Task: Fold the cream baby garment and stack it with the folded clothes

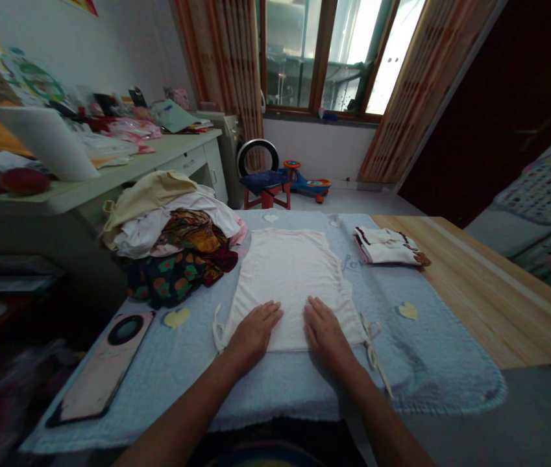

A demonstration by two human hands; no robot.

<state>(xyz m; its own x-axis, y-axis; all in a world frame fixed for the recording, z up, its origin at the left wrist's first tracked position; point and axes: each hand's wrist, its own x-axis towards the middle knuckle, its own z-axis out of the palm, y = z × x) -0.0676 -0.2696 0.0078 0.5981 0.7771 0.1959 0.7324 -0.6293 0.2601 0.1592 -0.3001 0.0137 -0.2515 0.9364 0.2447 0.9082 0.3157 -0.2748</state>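
A white sleeveless top (291,272) lies spread flat on the light blue blanket (275,389), with thin tie cords at its two lower corners. My left hand (254,329) rests palm down on its lower left part, fingers stretched out. On the lower right part my right hand (326,331) lies flat as well, fingers extended. Neither hand grips the cloth. The right tie cord (372,350) forms a loose bow beside my right wrist. At the left, a looser left cord (217,327) trails onto the blanket.
A heap of crumpled clothes (178,233) sits at the blanket's left. In front of it lies a pink phone (104,370). Folded clothes (389,246) lie at the right, near the bare wooden tabletop (489,298). A cluttered desk (178,155) stands at the left; beyond is a red stool (268,196).
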